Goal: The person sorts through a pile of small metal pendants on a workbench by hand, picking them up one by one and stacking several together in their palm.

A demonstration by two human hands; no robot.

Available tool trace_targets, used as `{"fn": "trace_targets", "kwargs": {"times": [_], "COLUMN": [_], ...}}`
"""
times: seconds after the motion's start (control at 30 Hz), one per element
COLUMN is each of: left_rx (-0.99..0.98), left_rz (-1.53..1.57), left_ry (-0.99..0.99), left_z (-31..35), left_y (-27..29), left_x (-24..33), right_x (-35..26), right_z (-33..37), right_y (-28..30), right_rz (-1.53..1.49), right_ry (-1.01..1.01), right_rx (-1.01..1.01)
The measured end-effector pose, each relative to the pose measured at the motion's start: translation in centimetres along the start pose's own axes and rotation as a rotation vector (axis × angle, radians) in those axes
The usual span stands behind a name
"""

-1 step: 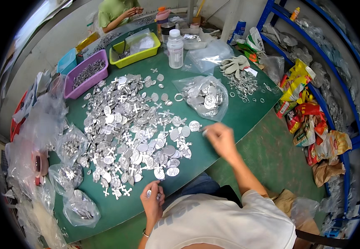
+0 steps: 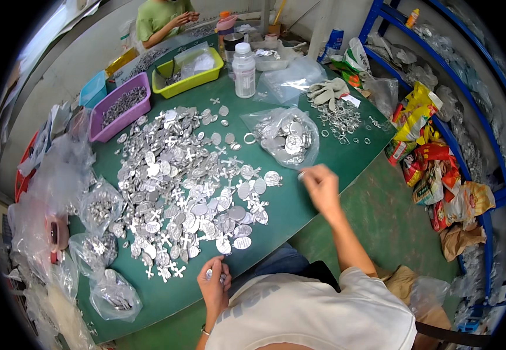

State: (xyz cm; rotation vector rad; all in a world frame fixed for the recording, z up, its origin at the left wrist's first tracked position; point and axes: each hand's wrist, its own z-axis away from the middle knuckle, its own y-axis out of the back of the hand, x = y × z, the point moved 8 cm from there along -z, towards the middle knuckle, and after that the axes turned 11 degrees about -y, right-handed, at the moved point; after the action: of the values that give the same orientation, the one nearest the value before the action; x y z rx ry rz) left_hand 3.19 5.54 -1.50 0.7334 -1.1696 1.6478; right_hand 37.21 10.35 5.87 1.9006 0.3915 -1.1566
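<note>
Right hand (image 2: pixel 322 185) pinches one small medal (image 2: pixel 301 174) beside the open bag (image 2: pixel 285 137); left hand (image 2: pixel 215 283) cups several more. Best released low over the bag mouth, one piece per pinch

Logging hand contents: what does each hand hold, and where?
Left hand pinches a small silver piece at its edge; right hand grips another at its fingertips.
</note>
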Motion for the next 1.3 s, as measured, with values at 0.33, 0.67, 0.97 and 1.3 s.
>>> {"fn": "trace_targets", "kwargs": {"times": [0.33, 0.67, 0.97, 1.3], "left_rx": [-0.022, -0.029, 0.056, -0.017], "left_rz": [0.009, -0.007, -0.015, 0.092], "left_ry": [0.065, 0.075, 0.079, 0.076], "left_z": [0.3, 0.3, 1.0, 1.1], "left_y": [-0.4, -1.1, -0.4, -1.8], "left_x": [-1.1, -1.4, -1.6, -1.9], "right_x": [13.0, 14.0, 15.0, 1.4], "right_z": [-8.1, -9.2, -13.7, -4.5], "right_y": [10.5, 12.4, 13.9, 4.4], "right_rz": [0.295, 0.464, 0.699, 0.121], "right_ry": [-0.259, -0.287, -0.341, 0.258], "right_rx": [0.468, 0.574, 0.437, 0.177]}}
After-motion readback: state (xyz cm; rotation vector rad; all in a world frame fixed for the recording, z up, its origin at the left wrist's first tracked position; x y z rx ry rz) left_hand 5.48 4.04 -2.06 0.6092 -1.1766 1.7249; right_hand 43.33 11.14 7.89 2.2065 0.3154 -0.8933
